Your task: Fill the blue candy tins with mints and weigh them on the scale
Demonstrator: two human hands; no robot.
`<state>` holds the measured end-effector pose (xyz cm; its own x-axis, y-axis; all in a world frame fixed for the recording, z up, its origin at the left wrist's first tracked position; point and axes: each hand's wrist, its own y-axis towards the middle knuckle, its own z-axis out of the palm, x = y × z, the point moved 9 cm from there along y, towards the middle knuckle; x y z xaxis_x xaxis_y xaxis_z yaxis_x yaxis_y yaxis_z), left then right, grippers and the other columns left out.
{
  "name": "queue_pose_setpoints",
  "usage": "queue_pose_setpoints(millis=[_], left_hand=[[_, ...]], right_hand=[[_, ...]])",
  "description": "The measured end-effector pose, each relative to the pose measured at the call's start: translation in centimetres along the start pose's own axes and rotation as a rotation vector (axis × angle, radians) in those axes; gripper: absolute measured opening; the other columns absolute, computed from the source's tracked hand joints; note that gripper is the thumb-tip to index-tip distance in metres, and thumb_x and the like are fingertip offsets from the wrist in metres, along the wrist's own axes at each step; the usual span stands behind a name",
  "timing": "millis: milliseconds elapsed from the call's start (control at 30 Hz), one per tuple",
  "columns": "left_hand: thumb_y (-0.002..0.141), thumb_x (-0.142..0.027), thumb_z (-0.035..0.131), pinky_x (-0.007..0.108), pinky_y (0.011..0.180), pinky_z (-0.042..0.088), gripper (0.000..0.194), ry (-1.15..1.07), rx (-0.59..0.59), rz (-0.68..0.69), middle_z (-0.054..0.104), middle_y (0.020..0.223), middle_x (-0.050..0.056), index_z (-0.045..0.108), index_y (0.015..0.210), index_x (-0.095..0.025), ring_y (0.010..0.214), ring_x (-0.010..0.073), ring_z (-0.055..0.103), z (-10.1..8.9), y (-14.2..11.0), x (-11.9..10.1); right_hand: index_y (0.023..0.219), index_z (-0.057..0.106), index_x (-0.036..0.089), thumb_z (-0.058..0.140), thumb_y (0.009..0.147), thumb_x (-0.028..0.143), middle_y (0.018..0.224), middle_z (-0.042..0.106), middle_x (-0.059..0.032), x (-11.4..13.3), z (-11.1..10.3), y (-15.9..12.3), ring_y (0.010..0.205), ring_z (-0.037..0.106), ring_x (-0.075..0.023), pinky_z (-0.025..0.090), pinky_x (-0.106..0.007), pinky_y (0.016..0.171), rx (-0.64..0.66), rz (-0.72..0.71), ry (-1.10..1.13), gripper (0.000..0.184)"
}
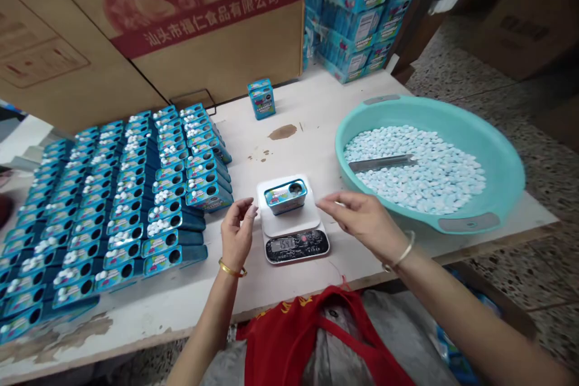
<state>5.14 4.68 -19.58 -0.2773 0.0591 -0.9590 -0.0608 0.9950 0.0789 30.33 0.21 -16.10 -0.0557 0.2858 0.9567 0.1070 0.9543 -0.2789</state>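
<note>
Blue tins w/ round openings are filling the tabletop point(312, 102) at 9–10 o'clock of the digital scale point(271, 226), standing in close rows point(122, 217). One more candy tin point(286, 196) is resting on the scale's plate, its opening uncovered; the display point(284, 244) is showing digits too blurry to read for sure. L hand point(237, 229) is hovering just beside the scale at 9 o'clock, fingers loosely curled, holding nothing visible. R hand point(362, 217) is reaching in from 3 o'clock, fingertips near the plate; can't tell if they're pinching a sweet.

Progress, judging by looks: many tins in the rows are carrying pale sweets on their lids, several near ones none; fill inside unclear. Plenty of sweets point(443, 175) are lying in the turquoise basin point(502, 132) at 2 o'clock, w/ a metal scoop point(380, 163) on top. A separate tin point(262, 102) is standing approx. 11–12 o'clock.
</note>
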Motion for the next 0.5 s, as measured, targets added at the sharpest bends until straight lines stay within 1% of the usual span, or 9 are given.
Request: queue_pose_setpoints(millis=[67,100,133,200,300,367,400,433,500], left_hand=[[0.082,-0.039,0.062,0.028,0.078,0.050,0.028,0.019,0.002,0.015,0.065,0.094,0.004,0.063,0.101,-0.019,0.084,0.0152,0.062,-0.1,0.0,-0.1],[0.082,-0.039,0.062,0.028,0.078,0.050,0.027,0.030,0.004,0.021,0.065,0.094,0.004,0.063,0.101,-0.019,0.085,0.0153,0.062,-0.2,0.0,-0.1],[0.082,-0.039,0.062,0.028,0.078,0.050,0.027,0.040,0.005,0.026,0.065,0.094,0.005,0.063,0.101,-0.019,0.085,0.0155,0.062,-0.2,0.0,-0.1],[0.083,-0.039,0.062,0.029,0.078,0.049,0.028,0.055,0.007,0.026,0.065,0.095,0.005,0.063,0.101,-0.019,0.085,0.0161,0.062,-0.4,-0.1,0.1],[0.085,-0.040,0.059,0.031,0.079,0.049,0.027,0.079,0.026,0.036,0.065,0.095,0.006,0.062,0.102,-0.019,0.086,0.0171,0.062,-0.4,-0.1,-0.4],[0.086,-0.040,0.057,0.032,0.079,0.048,0.030,0.122,0.079,0.121,0.064,0.100,0.007,0.060,0.108,-0.020,0.089,0.0182,0.061,0.1,0.1,-2.1],[0.085,-0.041,0.058,0.032,0.080,0.048,0.036,0.165,0.128,0.193,0.062,0.107,0.008,0.056,0.115,-0.021,0.093,0.0194,0.060,0.6,0.1,-3.5],[0.082,-0.042,0.061,0.034,0.081,0.047,0.047,0.231,0.191,0.275,0.059,0.115,0.010,0.051,0.123,-0.022,0.098,0.0211,0.058,1.3,0.2,-5.0],[0.078,-0.041,0.067,0.037,0.085,0.046,0.064,0.418,0.356,0.438,0.054,0.124,0.012,0.041,0.134,-0.024,0.105,0.0245,0.055,3.4,0.3,-7.7]], right_hand=[[0.077,0.073,0.017,0.072,0.069,0.044,0.066,0.065,-0.0003,3.4,0.8,1.4,0.058,0.051,-0.0109,0.039,-0.024,0.055,-0.022,-0.150,-0.128,0.028],[0.078,0.073,0.017,0.072,0.068,0.042,0.070,0.067,-0.0016,4.5,1.3,2.0,0.061,0.053,-0.0121,0.041,-0.026,0.058,-0.023,-0.187,-0.184,0.027],[0.079,0.074,0.017,0.073,0.068,0.042,0.071,0.068,-0.0023,5.1,1.8,2.5,0.062,0.055,-0.0129,0.043,-0.026,0.059,-0.016,-0.199,-0.232,0.027],[0.081,0.074,0.016,0.073,0.067,0.041,0.069,0.068,-0.0032,5.3,2.5,3.5,0.062,0.056,-0.0142,0.044,-0.028,0.060,0.004,-0.189,-0.292,0.029],[0.088,0.074,0.015,0.070,0.070,0.040,0.078,0.070,-0.0059,5.5,2.5,4.0,0.072,0.060,-0.0168,0.047,-0.031,0.070,-0.003,-0.224,-0.228,0.031],[0.091,0.073,0.015,0.065,0.075,0.042,0.082,0.070,-0.0056,5.5,1.9,3.6,0.075,0.060,-0.0163,0.047,-0.030,0.072,-0.010,-0.252,-0.133,0.032],[0.090,0.072,0.016,0.062,0.077,0.044,0.077,0.068,-0.0041,5.1,1.7,3.3,0.072,0.058,-0.0150,0.046,-0.029,0.069,0.000,-0.239,-0.092,0.033],[0.088,0.072,0.016,0.059,0.079,0.047,0.068,0.064,-0.0016,4.3,1.6,2.9,0.065,0.055,-0.0130,0.044,-0.027,0.062,0.017,-0.202,-0.060,0.035],[0.081,0.070,0.015,0.056,0.078,0.054,0.051,0.048,0.0044,1.5,1.6,2.2,0.049,0.041,-0.0089,0.035,-0.023,0.049,0.065,-0.064,-0.004,0.041]])
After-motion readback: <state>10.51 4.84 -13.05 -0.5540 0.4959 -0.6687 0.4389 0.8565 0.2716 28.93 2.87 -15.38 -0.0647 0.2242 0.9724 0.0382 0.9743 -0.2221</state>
